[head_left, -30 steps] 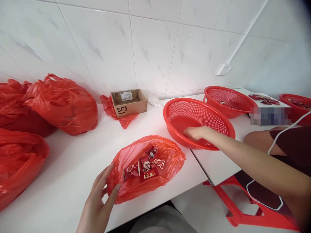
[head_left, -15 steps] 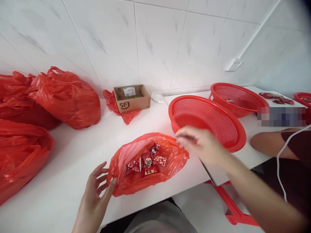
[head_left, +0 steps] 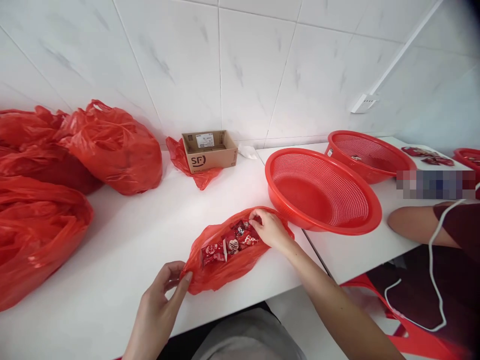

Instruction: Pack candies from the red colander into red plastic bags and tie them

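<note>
A red plastic bag (head_left: pixel 221 277) lies with its mouth spread on the white table, holding several small red wrapped candy packets (head_left: pixel 214 251). The thumb and fingers of my left hand (head_left: pixel 165 295) pinch the bag's left edge. Reaching over the bag's right end, my right hand (head_left: pixel 270 230) has its fingers curled and closed at a small dark red packet (head_left: pixel 240 230). The fingertips partly cover that packet.
Right of the bag stands a large red perforated basket (head_left: pixel 296 197); a second red basket (head_left: pixel 369 150) is behind it. Full red bags (head_left: pixel 120 155) crowd the left side. An open cardboard box (head_left: pixel 215 159) stands near the wall. Another person's arm (head_left: pixel 412 225) is at right.
My right hand has moved left and down from beside the basket into the bag. My left hand has closed on the bag's edge, and the bag's mouth has narrowed.
</note>
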